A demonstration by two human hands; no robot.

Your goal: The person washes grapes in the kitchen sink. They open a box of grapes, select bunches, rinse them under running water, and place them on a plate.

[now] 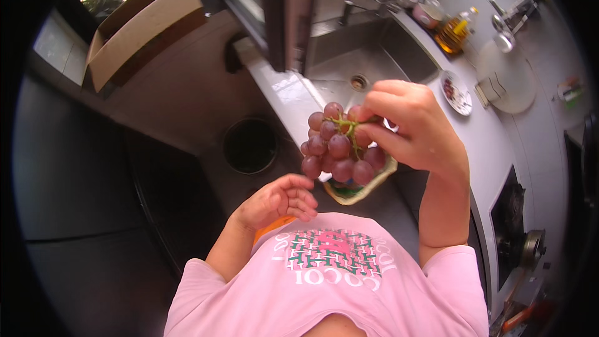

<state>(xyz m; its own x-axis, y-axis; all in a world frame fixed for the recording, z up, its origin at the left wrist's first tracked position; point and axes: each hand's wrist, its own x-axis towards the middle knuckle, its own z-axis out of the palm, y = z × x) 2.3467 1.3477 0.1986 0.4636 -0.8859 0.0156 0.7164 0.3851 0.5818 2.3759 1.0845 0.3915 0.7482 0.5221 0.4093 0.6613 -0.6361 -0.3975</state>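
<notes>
My right hand (pixel 407 126) pinches the green stem of a bunch of red grapes (pixel 339 145) and holds it up in front of the counter edge. My left hand (pixel 283 199) is at the lower left of the bunch, palm turned up, fingers slightly curled, with nothing in it. Below the grapes, a container with a pale, wavy rim (pixel 369 187) shows in part; the bunch hides the rest of it. Behind the grapes lies the stainless steel sink (pixel 346 56) with its round drain (pixel 359 82).
A plate with dark red bits (pixel 456 93) stands on the white counter (pixel 486 135), right of the sink. Beyond are an oil bottle (pixel 454 32) and a gas hob (pixel 510 215). An open cardboard box (pixel 145 32) lies upper left, a round dark bin (pixel 250 145) on the floor.
</notes>
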